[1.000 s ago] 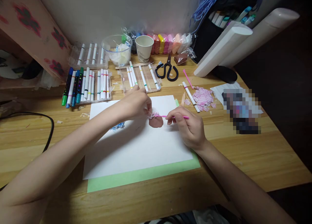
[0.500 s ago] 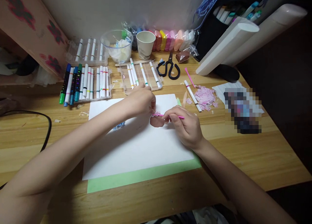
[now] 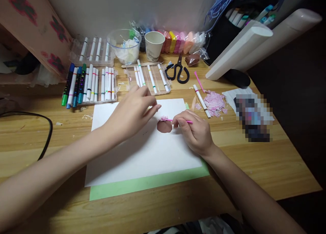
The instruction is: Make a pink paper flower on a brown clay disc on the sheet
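A pink plastic modelling tool (image 3: 188, 122) is pinched in my right hand (image 3: 197, 132), its tip pointing left at a small clump of pink shreds (image 3: 163, 118). Those shreds lie along the top edge of a flat, rounded brown clay piece (image 3: 164, 127). My left hand (image 3: 136, 108) hovers over the white paper (image 3: 150, 159), left of the brown piece and apart from it. Its thumb is stretched out away from loosely bent fingers, and nothing shows between them. The white sheet lies on a green sheet (image 3: 147, 183).
Pink shreds (image 3: 215, 102), a marker (image 3: 202, 100) and another pink tool (image 3: 199, 81) lie to the right. Scissors (image 3: 177, 71), a paper cup (image 3: 155, 45), a clear bowl (image 3: 124, 47), marker cases (image 3: 113, 91) and wrapped clay (image 3: 182, 41) line the back. A pixelated object (image 3: 252, 117) lies right.
My left hand has drawn back left from the brown piece, its thumb coming apart from the fingers. It now covers the blue bits seen earlier. My right hand stays nearly still with the pink tool.
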Demonstrator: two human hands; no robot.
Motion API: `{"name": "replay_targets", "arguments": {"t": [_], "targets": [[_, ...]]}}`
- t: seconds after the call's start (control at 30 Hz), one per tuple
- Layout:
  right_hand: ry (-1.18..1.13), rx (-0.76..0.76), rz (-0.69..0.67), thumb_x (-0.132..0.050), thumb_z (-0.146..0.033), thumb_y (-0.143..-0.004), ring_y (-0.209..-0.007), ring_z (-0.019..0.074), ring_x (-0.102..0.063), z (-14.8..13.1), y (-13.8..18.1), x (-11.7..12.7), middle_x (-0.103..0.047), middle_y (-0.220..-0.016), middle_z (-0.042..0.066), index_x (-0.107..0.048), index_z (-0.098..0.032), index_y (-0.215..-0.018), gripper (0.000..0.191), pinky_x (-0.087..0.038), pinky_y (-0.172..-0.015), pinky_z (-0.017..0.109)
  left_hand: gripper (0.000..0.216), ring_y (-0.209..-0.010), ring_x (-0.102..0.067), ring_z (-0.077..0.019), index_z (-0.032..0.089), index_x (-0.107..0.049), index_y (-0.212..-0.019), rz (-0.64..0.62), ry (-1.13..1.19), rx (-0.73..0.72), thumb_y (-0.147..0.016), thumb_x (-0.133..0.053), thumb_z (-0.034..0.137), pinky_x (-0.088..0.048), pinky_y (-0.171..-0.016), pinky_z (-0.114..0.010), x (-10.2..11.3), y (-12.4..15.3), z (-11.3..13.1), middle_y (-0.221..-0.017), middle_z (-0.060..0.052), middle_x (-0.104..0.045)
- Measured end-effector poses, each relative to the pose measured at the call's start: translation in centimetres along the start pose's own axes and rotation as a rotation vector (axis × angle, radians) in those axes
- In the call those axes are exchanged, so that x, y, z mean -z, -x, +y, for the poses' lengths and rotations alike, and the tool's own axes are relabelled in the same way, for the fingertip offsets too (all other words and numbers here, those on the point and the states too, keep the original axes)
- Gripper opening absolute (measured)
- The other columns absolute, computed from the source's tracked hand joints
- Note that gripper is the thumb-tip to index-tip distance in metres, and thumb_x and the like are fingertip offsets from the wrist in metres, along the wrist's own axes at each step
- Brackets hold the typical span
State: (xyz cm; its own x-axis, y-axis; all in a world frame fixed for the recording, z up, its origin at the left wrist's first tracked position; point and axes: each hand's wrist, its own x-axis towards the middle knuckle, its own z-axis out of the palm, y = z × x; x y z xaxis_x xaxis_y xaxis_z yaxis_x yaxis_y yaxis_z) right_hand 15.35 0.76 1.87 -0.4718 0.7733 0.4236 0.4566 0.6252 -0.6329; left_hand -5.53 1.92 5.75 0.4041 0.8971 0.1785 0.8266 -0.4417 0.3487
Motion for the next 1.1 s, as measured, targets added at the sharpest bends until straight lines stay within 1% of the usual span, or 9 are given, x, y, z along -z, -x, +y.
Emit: {"name": "replay_targets", "arguments": {"t": [0.07, 0.17, 0.3, 0.4, 0.5, 0.63, 0.83, 1.0, 1.1], "targets": [[-0.001, 0.001, -0.002, -0.035, -0.028, -0.098, -0.066, 0.0153, -0.055, 0.0, -0.5, 0.1, -0.061, -0.068, 0.002, -0.055, -0.021, -0.077, 0.03, -0.041, -0.066, 0.029, 0.033, -0.077, -0.048, -0.0183, 0.015, -0.061, -0.07, 0.061, 0.002, -0.025, -0.094, -0.042, 0.028, -0.037, -0.067, -0.031, 0.0, 2.7, 0.1, -0.08, -0.007, -0.056], [0.011, -0.023, -0.03, -0.035, -0.03, -0.099, -0.064, 0.0135, -0.056, -0.2, -1.7, 0.2, -0.06, -0.065, 0.001, -0.055, -0.02, -0.075, 0.033, -0.04, -0.064, 0.027, 0.037, -0.061, -0.044, -0.0139, 0.016, -0.052, -0.057, 0.06, 0.007, -0.096, -0.092, -0.042, 0.022, -0.033, -0.056, -0.027, -1.0, 6.4, 0.1, -0.063, -0.002, -0.05], [0.031, -0.095, -0.059, -0.039, -0.036, -0.098, -0.056, 0.0111, -0.056, -0.5, -3.5, 0.0, -0.06, -0.059, 0.0, -0.057, -0.018, -0.069, 0.039, -0.039, -0.059, 0.026, 0.035, -0.052, -0.038, -0.0114, 0.017, -0.048, -0.055, 0.077, 0.047, -0.142, -0.09, -0.044, 0.016, -0.028, -0.05, -0.027, -3.0, 9.0, 0.0, -0.055, 0.001, -0.044], [0.06, -0.13, -0.06, -0.044, -0.044, -0.095, -0.05, 0.0101, -0.054, -0.8, -4.6, -0.4, -0.059, -0.052, -0.001, -0.059, -0.018, -0.063, 0.044, -0.037, -0.055, 0.025, 0.035, -0.048, -0.033, -0.0111, 0.018, -0.046, -0.053, 0.151, 0.107, -0.235, -0.088, -0.045, 0.013, -0.025, -0.047, -0.028, -3.6, 9.3, -0.1, -0.051, 0.002, -0.04], [0.141, -0.111, -0.054, -0.046, -0.051, -0.092, -0.047, 0.0103, -0.053, -0.9, -5.2, -1.0, -0.058, -0.049, -0.001, -0.059, -0.017, -0.058, 0.049, -0.035, -0.053, 0.025, 0.035, -0.046, -0.031, -0.0111, 0.018, -0.045, -0.052, 0.198, 0.139, -0.285, -0.087, -0.045, 0.012, -0.023, -0.046, -0.029, -3.5, 9.2, -0.1, -0.05, 0.003, -0.038], [0.207, -0.1, -0.051, -0.047, -0.051, -0.091, -0.048, 0.0113, -0.055, -1.1, -5.8, -1.7, -0.058, -0.047, 0.0, -0.059, -0.017, -0.057, 0.05, -0.034, -0.052, 0.026, 0.036, -0.045, -0.032, -0.0109, 0.018, -0.045, -0.051, 0.196, 0.141, -0.299, -0.087, -0.044, 0.013, -0.023, -0.045, -0.029, -3.3, 9.3, -0.3, -0.049, 0.003, -0.039], [0.162, -0.193, -0.082, -0.042, -0.049, -0.094, -0.048, 0.0111, -0.055, -1.2, -5.8, -1.6, -0.059, -0.05, -0.001, -0.06, -0.017, -0.066, 0.046, -0.037, -0.054, 0.025, 0.037, -0.044, -0.034, -0.0104, 0.019, -0.046, -0.052, 0.181, 0.142, -0.303, -0.088, -0.041, 0.014, -0.026, -0.044, -0.027, -3.3, 9.4, -0.3, -0.049, 0.003, -0.041], [0.059, -0.162, 0.062, -0.041, -0.046, -0.095, -0.051, 0.0103, -0.055, -1.5, -4.4, -0.7, -0.058, -0.053, -0.002, -0.06, -0.017, -0.068, 0.044, -0.039, -0.056, 0.025, 0.035, -0.044, -0.036, -0.0104, 0.019, -0.046, -0.053, 0.178, 0.129, -0.311, -0.088, -0.042, 0.013, -0.027, -0.045, -0.027, -3.3, 9.4, -0.4, -0.048, 0.002, -0.043], [0.007, -0.19, 0.212, -0.042, -0.041, -0.096, -0.058, 0.0117, -0.057, -0.8, -3.4, 0.2, -0.061, -0.063, 0.0, -0.063, -0.018, -0.079, 0.035, -0.042, -0.059, 0.026, 0.035, -0.044, -0.036, -0.0105, 0.019, -0.045, -0.053, 0.179, 0.136, -0.314, -0.088, -0.042, 0.013, -0.026, -0.045, -0.027, -3.3, 9.4, -0.4, -0.048, 0.002, -0.043]]}}
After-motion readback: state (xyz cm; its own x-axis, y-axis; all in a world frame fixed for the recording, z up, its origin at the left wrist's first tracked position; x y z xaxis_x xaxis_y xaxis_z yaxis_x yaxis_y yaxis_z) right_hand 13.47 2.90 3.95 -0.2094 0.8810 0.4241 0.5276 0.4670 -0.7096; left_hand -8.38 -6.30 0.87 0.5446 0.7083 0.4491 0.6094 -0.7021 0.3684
